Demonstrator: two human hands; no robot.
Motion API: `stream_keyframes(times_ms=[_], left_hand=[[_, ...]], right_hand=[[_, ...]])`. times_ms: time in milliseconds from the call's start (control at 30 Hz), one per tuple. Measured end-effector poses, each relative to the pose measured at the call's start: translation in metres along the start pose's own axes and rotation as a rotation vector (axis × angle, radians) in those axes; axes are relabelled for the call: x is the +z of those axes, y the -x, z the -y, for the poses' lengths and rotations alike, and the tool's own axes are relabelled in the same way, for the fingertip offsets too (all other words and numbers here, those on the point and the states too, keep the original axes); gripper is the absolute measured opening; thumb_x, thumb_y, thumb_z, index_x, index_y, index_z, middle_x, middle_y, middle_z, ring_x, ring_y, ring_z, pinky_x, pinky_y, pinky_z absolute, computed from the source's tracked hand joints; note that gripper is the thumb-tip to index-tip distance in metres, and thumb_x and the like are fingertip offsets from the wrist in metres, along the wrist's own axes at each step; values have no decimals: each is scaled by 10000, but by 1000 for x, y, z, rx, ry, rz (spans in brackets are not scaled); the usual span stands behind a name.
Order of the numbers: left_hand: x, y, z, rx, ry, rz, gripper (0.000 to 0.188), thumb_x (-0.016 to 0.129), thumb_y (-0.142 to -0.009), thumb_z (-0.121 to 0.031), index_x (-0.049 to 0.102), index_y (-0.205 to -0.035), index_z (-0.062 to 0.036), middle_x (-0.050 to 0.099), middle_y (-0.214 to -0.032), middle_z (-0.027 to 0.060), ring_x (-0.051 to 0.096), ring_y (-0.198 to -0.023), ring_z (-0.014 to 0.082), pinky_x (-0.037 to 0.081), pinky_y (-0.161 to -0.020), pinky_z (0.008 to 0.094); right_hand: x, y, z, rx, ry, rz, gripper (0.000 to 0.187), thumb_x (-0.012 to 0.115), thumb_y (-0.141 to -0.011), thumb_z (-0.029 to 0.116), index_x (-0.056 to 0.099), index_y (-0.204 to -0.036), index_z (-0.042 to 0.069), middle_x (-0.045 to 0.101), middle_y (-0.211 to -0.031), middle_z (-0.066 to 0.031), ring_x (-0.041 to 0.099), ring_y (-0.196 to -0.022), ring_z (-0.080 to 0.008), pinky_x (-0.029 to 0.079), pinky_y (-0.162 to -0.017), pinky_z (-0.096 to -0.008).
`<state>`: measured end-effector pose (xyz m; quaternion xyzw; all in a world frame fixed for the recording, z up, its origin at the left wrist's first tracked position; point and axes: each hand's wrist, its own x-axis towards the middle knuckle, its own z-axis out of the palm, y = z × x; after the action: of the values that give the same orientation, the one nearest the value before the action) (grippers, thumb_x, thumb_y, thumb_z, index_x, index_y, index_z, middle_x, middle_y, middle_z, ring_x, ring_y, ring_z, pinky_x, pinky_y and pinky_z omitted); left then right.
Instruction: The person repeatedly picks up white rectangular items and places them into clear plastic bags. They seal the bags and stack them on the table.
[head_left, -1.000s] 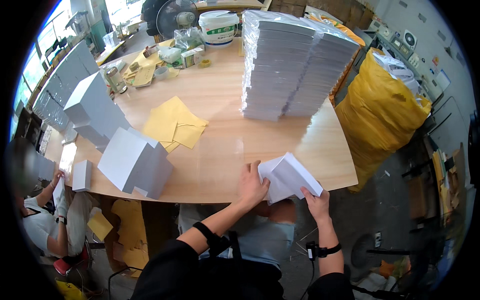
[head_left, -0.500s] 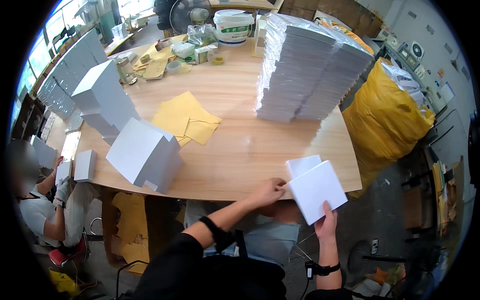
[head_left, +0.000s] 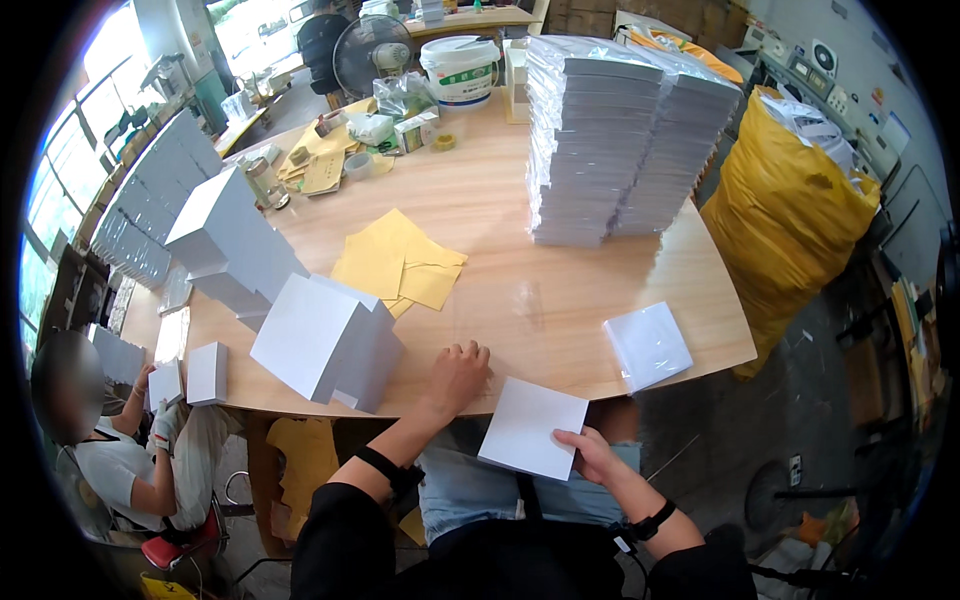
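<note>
My right hand (head_left: 596,457) grips a square white paper pad (head_left: 533,425) by its right side, thumb on top, over my lap at the table's front edge. My left hand (head_left: 462,376) rests palm down on the table, fingers apart, with nothing seen in it. It lies left of the pad and does not touch it. Nearest to that hand is a tall block of stacked white sheets (head_left: 305,335). To the right of the pad, a square white stack in shiny clear wrap (head_left: 648,346) lies near the table edge.
Tall wrapped stacks (head_left: 590,150) stand at the back right, beside a yellow sack (head_left: 785,230). Brown-yellow paper sheets (head_left: 395,262) lie mid-table. More white stacks (head_left: 225,240) stand left; a white bucket (head_left: 460,70) is behind. A co-worker (head_left: 135,470) sits at the left, handling small white blocks.
My right hand has carried the pad leftward, away from the clear-wrapped stack it overlapped. My left hand has shifted left onto the table, its fingers now spread. The view has turned slightly.
</note>
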<state>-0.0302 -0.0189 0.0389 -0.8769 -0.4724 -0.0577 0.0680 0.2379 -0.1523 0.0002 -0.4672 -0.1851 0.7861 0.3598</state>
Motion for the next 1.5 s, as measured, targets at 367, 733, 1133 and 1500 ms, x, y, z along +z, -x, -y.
stream_keyframes(times_ms=[367,733,1133,1500], left_hand=[[8,-4,-6,-59,-32,36,190,674,-823,-265,664,-914,-99,652,-915,108,679,-765,273,549,-651,370],[14,10,-4,-19,-5,-26,201,646,-835,-250,649,-949,-84,650,-940,120,677,-818,284,552,-687,415],[-5,-3,-11,63,-118,-246,199,642,-812,-180,626,-973,-65,664,-963,123,679,-807,318,554,-718,427],[-3,19,-17,-155,252,-202,185,634,-873,-168,594,-1012,-53,673,-986,116,652,-919,311,528,-785,434]], right_hand=[[12,20,18,2,-110,1,461,664,-929,154,540,-1310,-77,655,-1214,-150,665,-1080,-231,544,-934,-358],[19,8,11,-7,-149,74,453,641,-939,165,549,-1306,-84,660,-1209,-154,666,-1075,-229,542,-928,-358],[11,10,10,23,-141,46,437,630,-937,161,557,-1286,-90,668,-1176,-152,676,-1046,-231,553,-914,-353],[39,11,25,14,-188,44,401,623,-941,154,575,-1254,-91,677,-1135,-149,688,-988,-221,566,-855,-340]])
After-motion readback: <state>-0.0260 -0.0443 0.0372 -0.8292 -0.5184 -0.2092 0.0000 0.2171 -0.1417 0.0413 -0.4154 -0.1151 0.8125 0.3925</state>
